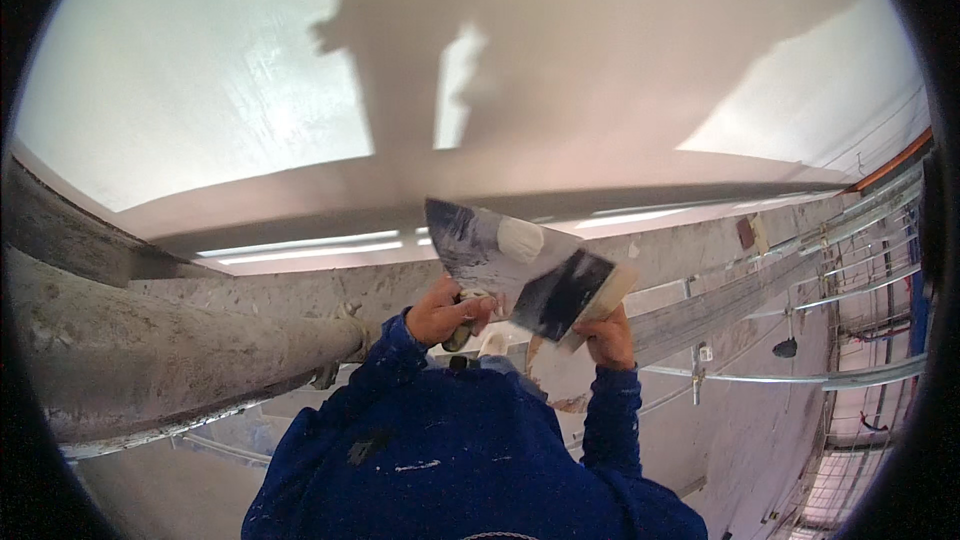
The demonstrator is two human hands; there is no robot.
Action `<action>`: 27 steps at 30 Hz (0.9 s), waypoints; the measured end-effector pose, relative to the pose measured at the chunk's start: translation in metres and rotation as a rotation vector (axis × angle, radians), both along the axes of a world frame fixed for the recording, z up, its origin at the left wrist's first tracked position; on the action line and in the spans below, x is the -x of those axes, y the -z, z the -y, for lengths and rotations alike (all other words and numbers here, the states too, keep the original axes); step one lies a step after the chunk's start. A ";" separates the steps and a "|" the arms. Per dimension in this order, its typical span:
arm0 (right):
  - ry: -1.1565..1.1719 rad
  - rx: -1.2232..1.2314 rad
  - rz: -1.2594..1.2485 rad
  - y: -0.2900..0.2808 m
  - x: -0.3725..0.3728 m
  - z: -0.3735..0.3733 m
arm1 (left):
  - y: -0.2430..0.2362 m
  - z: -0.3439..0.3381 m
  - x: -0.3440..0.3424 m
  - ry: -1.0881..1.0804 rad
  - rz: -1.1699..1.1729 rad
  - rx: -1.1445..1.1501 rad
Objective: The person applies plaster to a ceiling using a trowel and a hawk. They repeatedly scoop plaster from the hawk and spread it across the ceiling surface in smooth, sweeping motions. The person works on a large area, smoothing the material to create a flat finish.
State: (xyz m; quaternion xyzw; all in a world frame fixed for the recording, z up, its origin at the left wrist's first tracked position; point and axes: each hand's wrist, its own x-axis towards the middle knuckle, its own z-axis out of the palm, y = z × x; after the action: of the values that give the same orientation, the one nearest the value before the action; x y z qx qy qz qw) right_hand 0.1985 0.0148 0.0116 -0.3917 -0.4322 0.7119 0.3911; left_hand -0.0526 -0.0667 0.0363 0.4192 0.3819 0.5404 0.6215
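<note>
Mid-frame: left hand (440, 313) closed on wide scraper (468, 232), apparently angled to carry white paste (520, 239); right hand (609, 339) grips second scraper (564, 294).

Smeared scraper (472, 233), dark scraper (563, 292) (both tilted)

Wide fisheye view, upright, from the left of two cameras on the person's head, facing down and forward. The blue-clad torso (460, 450) is closest, along the lower edge; the left hand (447, 312) and right hand (608, 338) come just beyond, near the centre, and a pale surface (580, 70) curves across the top.
</note>
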 end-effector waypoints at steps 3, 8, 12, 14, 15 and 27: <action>0.188 0.328 -0.208 -0.005 -0.001 0.004 | 0.004 -0.015 0.001 -0.273 -0.555 -0.244; 0.133 0.519 -0.223 0.002 0.027 0.014 | 0.008 -0.036 -0.008 -0.446 -0.963 -0.603; 0.004 0.580 -0.349 -0.012 0.046 0.013 | 0.015 -0.037 -0.009 -0.526 -1.107 -0.653; -0.027 0.560 -0.346 -0.015 0.046 0.012 | 0.017 -0.035 -0.010 -0.550 -1.116 -0.641; -0.039 0.551 -0.342 -0.012 0.043 0.010 | 0.018 -0.036 -0.011 -0.563 -1.120 -0.651; 0.517 -0.115 -0.457 0.000 -0.016 -0.059 | 0.079 -0.025 -0.005 -0.468 -1.218 -0.507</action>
State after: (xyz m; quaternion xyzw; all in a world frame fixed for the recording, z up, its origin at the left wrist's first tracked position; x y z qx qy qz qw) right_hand 0.2148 0.0737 0.0120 -0.2961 -0.2594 0.6328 0.6668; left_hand -0.0473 -0.0413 -0.0423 0.6862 0.6047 0.4015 0.0473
